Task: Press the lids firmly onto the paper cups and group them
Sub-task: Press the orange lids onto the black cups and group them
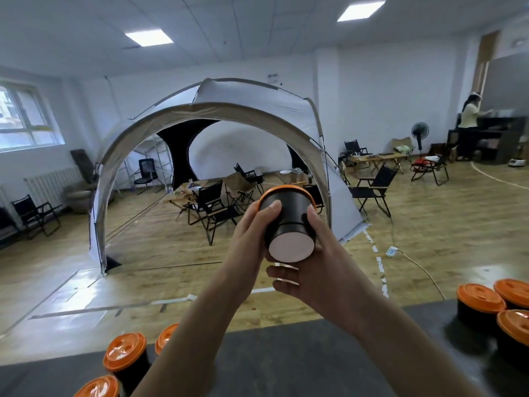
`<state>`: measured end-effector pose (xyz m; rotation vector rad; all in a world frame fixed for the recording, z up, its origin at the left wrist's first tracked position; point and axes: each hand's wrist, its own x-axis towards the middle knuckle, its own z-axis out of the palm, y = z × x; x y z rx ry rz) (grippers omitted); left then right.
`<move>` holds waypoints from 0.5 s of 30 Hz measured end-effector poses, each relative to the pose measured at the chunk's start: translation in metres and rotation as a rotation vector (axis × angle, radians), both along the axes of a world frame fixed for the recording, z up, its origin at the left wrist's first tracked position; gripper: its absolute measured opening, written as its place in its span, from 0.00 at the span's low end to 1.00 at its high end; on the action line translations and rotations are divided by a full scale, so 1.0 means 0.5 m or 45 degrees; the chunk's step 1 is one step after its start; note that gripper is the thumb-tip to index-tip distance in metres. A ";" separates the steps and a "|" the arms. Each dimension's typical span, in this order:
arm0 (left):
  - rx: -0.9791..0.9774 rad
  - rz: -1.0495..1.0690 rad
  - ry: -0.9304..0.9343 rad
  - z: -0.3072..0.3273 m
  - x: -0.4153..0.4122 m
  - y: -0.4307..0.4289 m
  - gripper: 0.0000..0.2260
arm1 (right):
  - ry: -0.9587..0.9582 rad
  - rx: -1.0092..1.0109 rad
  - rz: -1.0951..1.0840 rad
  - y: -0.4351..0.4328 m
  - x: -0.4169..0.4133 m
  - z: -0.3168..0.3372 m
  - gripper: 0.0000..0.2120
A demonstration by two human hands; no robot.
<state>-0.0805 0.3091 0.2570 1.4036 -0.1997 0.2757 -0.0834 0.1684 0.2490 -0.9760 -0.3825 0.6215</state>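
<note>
Gripping a black paper cup (289, 222) with the left hand (252, 224), thumb pressed flat on the side wall just short of the orange lid (286, 189), remaining fingers curled round the far side and mostly hidden. Clasping the same cup with the right hand (312, 270) as well, thumb laid up the opposite wall, fingers curled together just beneath the pale base. Tipped with the base towards the camera and the lid at the far end, beyond both thumb tips. Held in the air, well above the dark table (286, 356). Well below and left of the left fingers, a left group of lidded cups (126, 356) standing upright, three in view. Well right of and below the right fingers, a right group of lidded cups (481, 299), three close together.
</note>
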 end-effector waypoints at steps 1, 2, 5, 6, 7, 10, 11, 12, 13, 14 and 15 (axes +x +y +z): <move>0.000 -0.003 -0.027 -0.001 -0.001 0.000 0.26 | 0.013 0.014 -0.008 -0.002 -0.001 0.001 0.37; 0.000 -0.026 -0.057 -0.003 -0.002 0.001 0.26 | 0.035 0.031 -0.020 -0.003 0.000 0.000 0.35; 0.026 -0.085 -0.119 -0.008 -0.009 0.004 0.23 | 0.113 0.076 -0.020 -0.013 0.000 0.000 0.35; 0.042 -0.072 -0.124 -0.009 -0.011 0.005 0.22 | 0.112 0.061 -0.014 -0.015 0.001 -0.001 0.36; 0.064 -0.049 -0.128 -0.009 -0.013 0.005 0.22 | 0.088 0.028 -0.020 -0.016 0.001 -0.002 0.37; 0.101 -0.013 -0.134 -0.006 -0.014 0.006 0.22 | 0.019 -0.029 -0.075 -0.016 -0.003 -0.002 0.34; 0.073 -0.032 -0.127 -0.004 -0.014 0.006 0.22 | 0.034 -0.004 -0.060 -0.017 -0.006 0.000 0.32; 0.021 -0.062 -0.120 -0.002 -0.015 0.005 0.23 | 0.078 0.046 -0.010 -0.018 -0.006 0.004 0.31; -0.038 -0.094 -0.110 -0.002 -0.014 0.004 0.24 | 0.148 0.109 0.064 -0.020 -0.009 0.009 0.32; -0.091 -0.100 -0.095 -0.003 -0.013 0.004 0.26 | 0.206 0.157 0.132 -0.020 -0.012 0.013 0.33; -0.132 -0.081 -0.082 -0.003 -0.011 0.003 0.28 | 0.215 0.167 0.167 -0.020 -0.014 0.016 0.35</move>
